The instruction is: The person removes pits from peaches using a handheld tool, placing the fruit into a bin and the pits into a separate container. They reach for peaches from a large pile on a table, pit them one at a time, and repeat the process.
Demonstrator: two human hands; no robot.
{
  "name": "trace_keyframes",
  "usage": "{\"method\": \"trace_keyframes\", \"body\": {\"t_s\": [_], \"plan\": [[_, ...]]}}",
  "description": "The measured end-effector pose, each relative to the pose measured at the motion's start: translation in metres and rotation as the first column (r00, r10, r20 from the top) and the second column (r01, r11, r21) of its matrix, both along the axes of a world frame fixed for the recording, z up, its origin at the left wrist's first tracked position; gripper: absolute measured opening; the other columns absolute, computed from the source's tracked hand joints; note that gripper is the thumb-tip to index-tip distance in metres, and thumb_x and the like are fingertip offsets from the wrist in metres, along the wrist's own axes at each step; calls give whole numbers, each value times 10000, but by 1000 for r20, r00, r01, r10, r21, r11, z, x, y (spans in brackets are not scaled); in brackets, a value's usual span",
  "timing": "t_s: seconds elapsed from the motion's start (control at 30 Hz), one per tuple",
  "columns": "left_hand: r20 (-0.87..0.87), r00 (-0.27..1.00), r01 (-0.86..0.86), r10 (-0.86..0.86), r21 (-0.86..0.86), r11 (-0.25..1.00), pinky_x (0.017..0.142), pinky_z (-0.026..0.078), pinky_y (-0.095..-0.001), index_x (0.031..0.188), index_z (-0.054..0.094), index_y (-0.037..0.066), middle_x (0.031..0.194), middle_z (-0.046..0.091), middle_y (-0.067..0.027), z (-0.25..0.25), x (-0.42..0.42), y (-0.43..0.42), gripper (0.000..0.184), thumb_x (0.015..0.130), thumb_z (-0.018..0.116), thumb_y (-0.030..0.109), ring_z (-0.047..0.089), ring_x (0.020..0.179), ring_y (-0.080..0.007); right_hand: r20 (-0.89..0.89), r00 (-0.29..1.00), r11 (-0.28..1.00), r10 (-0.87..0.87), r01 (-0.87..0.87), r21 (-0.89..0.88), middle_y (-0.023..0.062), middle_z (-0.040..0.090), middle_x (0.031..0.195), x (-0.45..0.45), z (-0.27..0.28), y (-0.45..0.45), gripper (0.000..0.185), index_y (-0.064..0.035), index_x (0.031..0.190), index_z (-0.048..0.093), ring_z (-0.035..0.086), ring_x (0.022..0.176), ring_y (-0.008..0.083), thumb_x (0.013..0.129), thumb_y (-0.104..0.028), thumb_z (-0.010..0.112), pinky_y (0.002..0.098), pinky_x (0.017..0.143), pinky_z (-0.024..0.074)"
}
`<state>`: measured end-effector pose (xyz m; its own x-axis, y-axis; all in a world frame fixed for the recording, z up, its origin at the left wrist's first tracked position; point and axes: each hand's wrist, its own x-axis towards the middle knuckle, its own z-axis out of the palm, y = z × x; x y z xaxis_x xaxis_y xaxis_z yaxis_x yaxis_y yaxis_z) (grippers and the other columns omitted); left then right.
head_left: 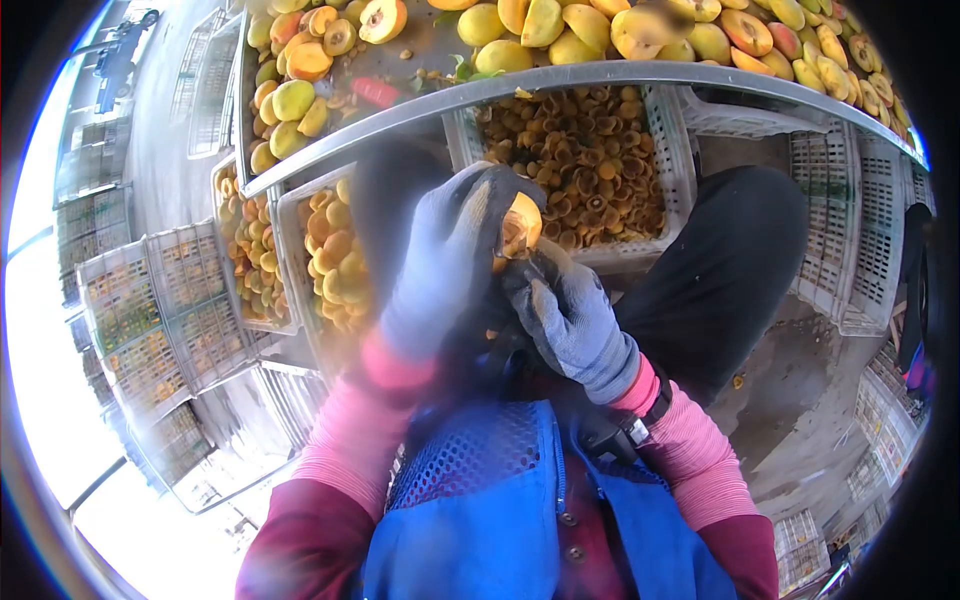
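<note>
My left hand, in a grey-and-dark work glove, is closed around a halved yellow peach. The peach's hollowed cut face is turned up and to the right. Against its lower edge sits my right hand, gloved the same way, with its fingers curled in. Whatever is in those right fingers is hidden by the glove. Both hands are over my lap, just in front of the metal table edge. Behind them a white crate holds many brown, scooped-looking pieces.
A metal-rimmed table carries whole and halved peaches and a red object. Crates of yellow fruit stand at left. Stacked white crates are at right; more crates lie further left.
</note>
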<state>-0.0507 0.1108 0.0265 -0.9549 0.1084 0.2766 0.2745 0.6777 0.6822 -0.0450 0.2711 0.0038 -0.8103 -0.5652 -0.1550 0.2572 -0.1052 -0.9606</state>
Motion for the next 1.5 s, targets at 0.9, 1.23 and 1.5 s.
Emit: {"method": "trace_keyframes", "body": {"t_s": [0.9,1.23,1.5], "plan": [[5,818,-563,575,214,798,832,472,-296,1153,507,-45,1020,598,-98,-79,52,-33,288,925,484,130,592,891,-178,665,263,549,699,398,-735,-16,403,555,4,-39,3,501,-65,909,533,372,365,77,952,-527,343,217,313,329],[149,545,-603,825,-614,509,805,464,-368,1060,644,105,966,652,-134,6,60,-149,338,859,567,366,612,906,-274,848,236,766,475,364,-530,-35,371,565,-16,-72,5,462,-100,814,565,321,378,67,924,-528,429,200,305,245],[163,745,-451,647,-591,668,873,454,-419,1199,524,79,1097,626,-148,-28,-191,-148,626,757,626,510,600,1004,-309,961,241,948,135,251,-196,-56,421,573,-30,-63,-5,428,-143,803,559,329,401,50,885,-558,492,191,335,241]]}}
